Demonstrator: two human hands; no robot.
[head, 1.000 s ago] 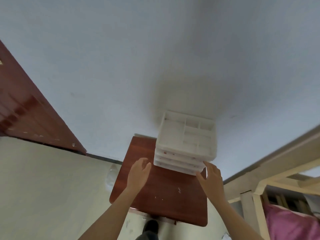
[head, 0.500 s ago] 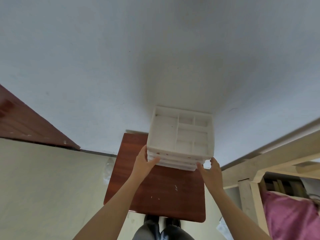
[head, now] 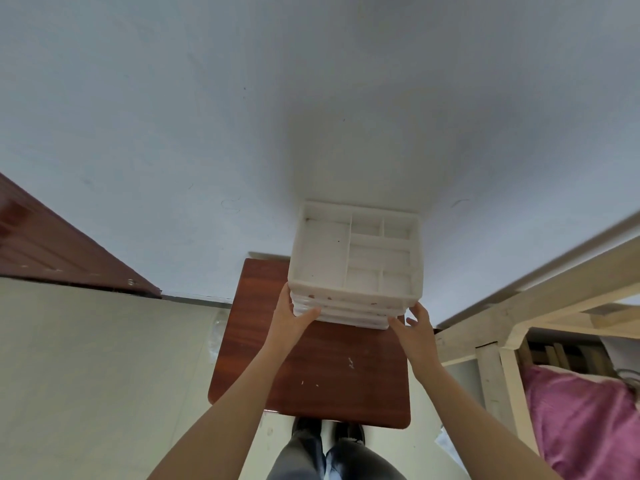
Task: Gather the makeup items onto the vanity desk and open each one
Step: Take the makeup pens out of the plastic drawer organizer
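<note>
A white plastic organizer (head: 322,258) with an open compartmented top tray and several shallow drawers below stands at the back of the reddish-brown vanity desk (head: 329,375), against the white wall. The top tray's compartments hold nothing. Small reddish marks show along the drawer fronts. My left hand (head: 289,320) grips the organizer's front left corner, thumb laid across the drawer fronts. My right hand (head: 415,336) is at the front right corner with fingers spread, its thumb touching the lowest drawer.
A dark brown door (head: 52,254) stands at the left. A white wooden bed frame (head: 519,306) with pink bedding (head: 581,420) lies right of the desk. My legs and shoes (head: 329,441) are at the desk's near edge, on a cream floor.
Both hands moved forward from above the desk to the organizer's front corners. The left hand took hold of the left corner; the right came up against the right corner.
</note>
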